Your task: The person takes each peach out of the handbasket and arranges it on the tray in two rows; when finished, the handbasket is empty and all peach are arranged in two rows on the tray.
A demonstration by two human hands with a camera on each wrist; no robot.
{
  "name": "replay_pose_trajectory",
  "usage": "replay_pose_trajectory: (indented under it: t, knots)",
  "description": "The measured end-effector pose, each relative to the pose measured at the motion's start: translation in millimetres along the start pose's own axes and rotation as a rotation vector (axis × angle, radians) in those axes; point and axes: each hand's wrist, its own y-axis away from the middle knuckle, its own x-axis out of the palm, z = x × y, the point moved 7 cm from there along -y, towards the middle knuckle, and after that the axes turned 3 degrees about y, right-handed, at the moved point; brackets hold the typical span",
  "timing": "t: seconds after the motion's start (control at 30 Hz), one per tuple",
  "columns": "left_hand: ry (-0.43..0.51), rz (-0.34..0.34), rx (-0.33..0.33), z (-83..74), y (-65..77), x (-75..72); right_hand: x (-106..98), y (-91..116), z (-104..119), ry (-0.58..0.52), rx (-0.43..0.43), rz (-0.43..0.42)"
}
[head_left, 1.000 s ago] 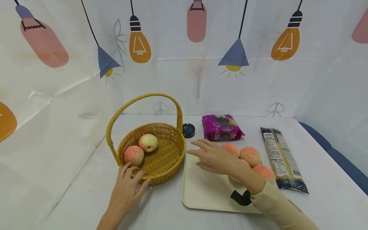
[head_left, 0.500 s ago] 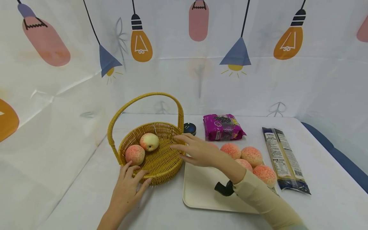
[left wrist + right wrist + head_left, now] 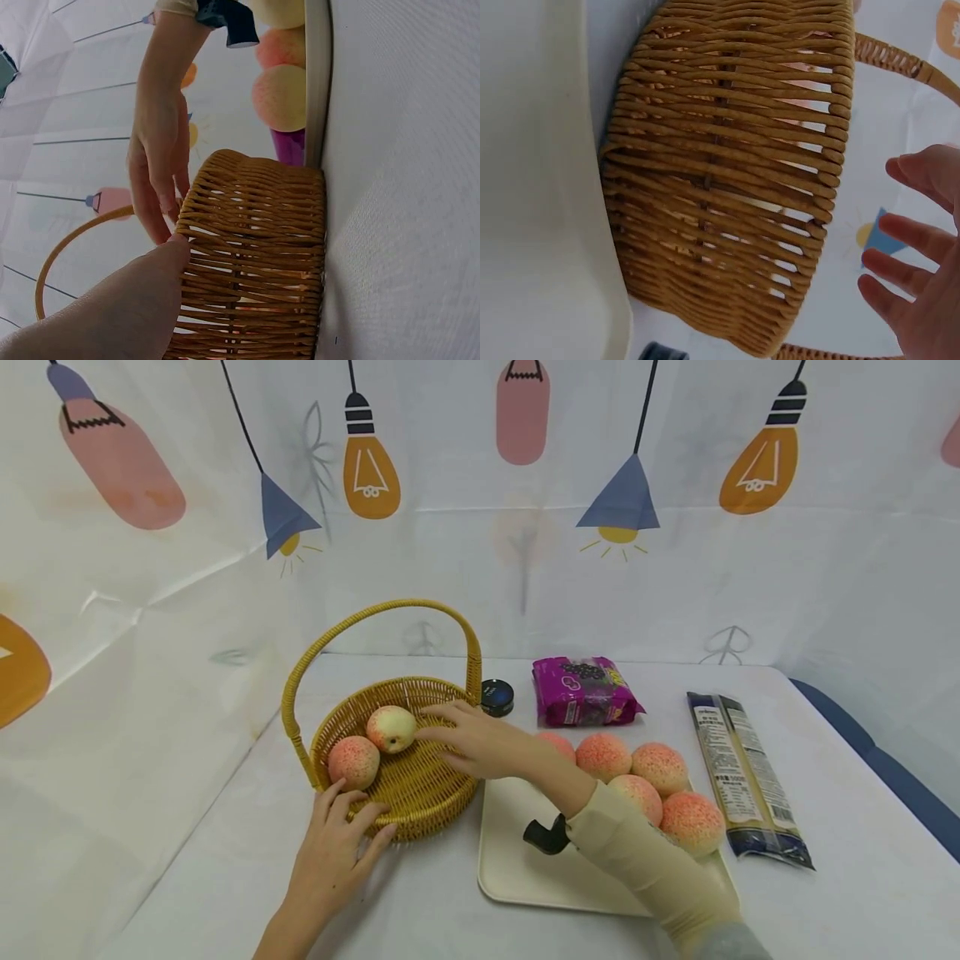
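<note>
Big white backdrop point(image 3: 450, 560) first, printed with hanging bulbs and lamps, and in front of it the white table point(image 3: 217, 877). Centre-left on that table, upright, sits the wicker basket point(image 3: 420, 777), tall handle arching overhead, two peaches lying inside it, up against the left side! Just beside it on the right, the cream tray point(image 3: 532, 885), flat on the cloth, five peaches showing at its far and right parts. Here's the right hand point(image 3: 480, 743), out of a beige sleeve point(image 3: 637, 868), held over the basket's right rim, and that grip is wide: fingers parted, bent a little, tips near the paler peach. The left hand point(image 3: 326, 856) is at the near rim, a light, narrow hold on the wicker, fingers bent over the edge. Right of the tray lies the long packet point(image 3: 748, 781), slanting; behind the tray, the purple packet point(image 3: 585, 693). Down to the fruit: the pinkish peach point(image 3: 354, 762) sits right by the left fingertips, whether touching I can't tell, with the paler peach point(image 3: 392, 728) just behind it; the tray peaches point(image 3: 692, 822) cluster close together. A black device point(image 3: 546, 837) shows at the right wrist, and smallest, the dark round tin point(image 3: 497, 697), by the handle's right foot.
</note>
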Motion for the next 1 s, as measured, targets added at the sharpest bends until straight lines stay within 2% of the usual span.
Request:
replay_pose_trajectory:
  t: [0.3,0.67,0.83,1.0]
  knots:
    - [-0.01,0.008,0.009,-1.1,-0.1,-0.6,19.4,-19.1,-2.4,-0.064,0.029,0.048]
    - [-0.014,0.016,0.007,0.4,0.2,0.0,45.3,-38.2,-9.3,-0.053,0.076,0.145]
    - [-0.014,0.005,0.013,-1.6,-0.4,-0.8,57.0,-46.1,-10.0,-0.013,0.067,0.194]
    - [-0.011,0.01,0.008,-0.5,-0.9,0.8,66.1,-53.3,-7.6,-0.024,0.069,0.258]
